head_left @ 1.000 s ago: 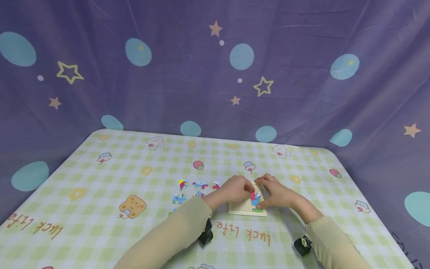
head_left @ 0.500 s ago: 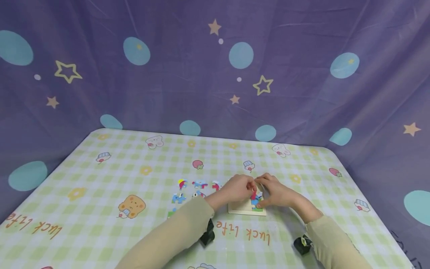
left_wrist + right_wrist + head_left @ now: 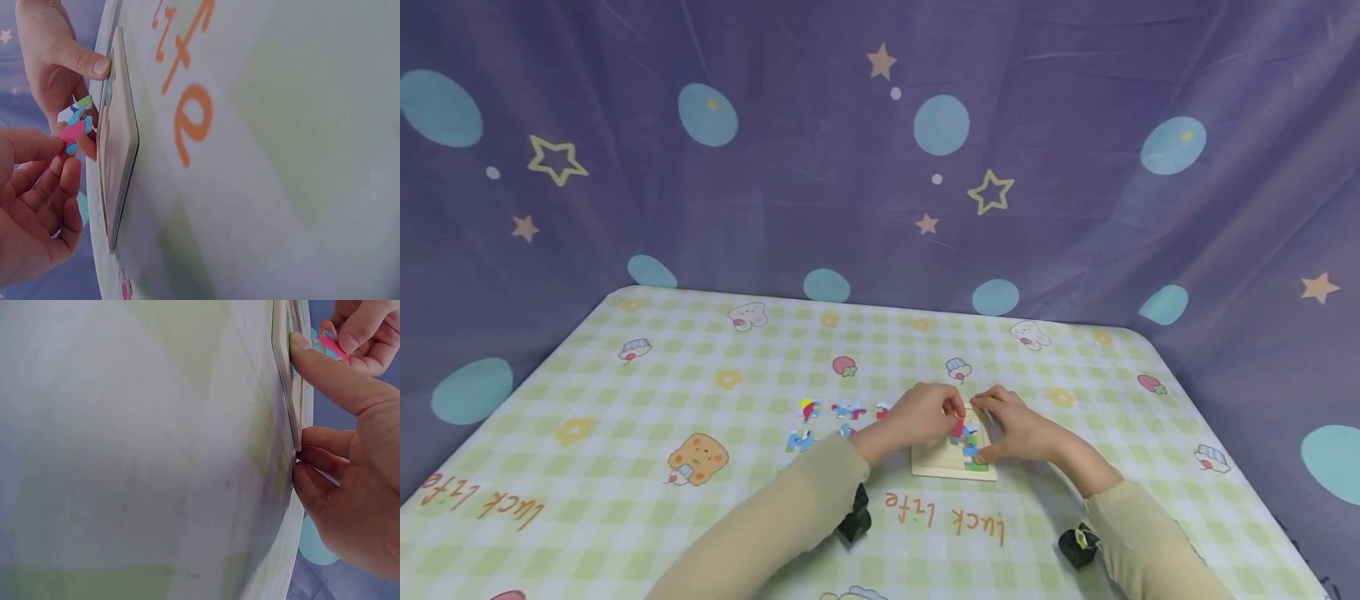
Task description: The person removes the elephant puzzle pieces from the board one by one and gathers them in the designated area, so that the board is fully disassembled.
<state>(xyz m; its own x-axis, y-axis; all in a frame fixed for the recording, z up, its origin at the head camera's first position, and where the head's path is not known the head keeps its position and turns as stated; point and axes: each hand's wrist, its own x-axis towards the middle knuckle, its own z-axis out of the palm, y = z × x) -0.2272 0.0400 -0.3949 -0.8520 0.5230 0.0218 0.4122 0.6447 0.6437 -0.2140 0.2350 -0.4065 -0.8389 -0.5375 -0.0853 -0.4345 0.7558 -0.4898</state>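
A wooden puzzle board (image 3: pixel 934 462) lies on the table, with a blue-and-green puzzle piece (image 3: pixel 972 458) in its near right corner. My left hand (image 3: pixel 929 413) pinches a red, blue and white puzzle piece (image 3: pixel 75 129) between thumb and fingertips, tilted just above the board's right half. My right hand (image 3: pixel 1021 432) holds the board by its right side. Its thumb (image 3: pixel 301 345) presses near the corner piece, and its other fingertips touch the board's far edge, as the right wrist view shows. The left hand and forearm cover part of the board in the head view.
Several loose puzzle pieces (image 3: pixel 801 440) lie left of the board, partly hidden by the left sleeve (image 3: pixel 775 508). A checked cloth (image 3: pixel 587 500) covers the table. A purple curtain (image 3: pixel 820 192) hangs behind. Dark wrist devices (image 3: pixel 1078 547) sit under both forearms.
My left hand has lifted slightly and shifted a little left, raising the red and blue piece off the board. The right hand has stayed on the board.
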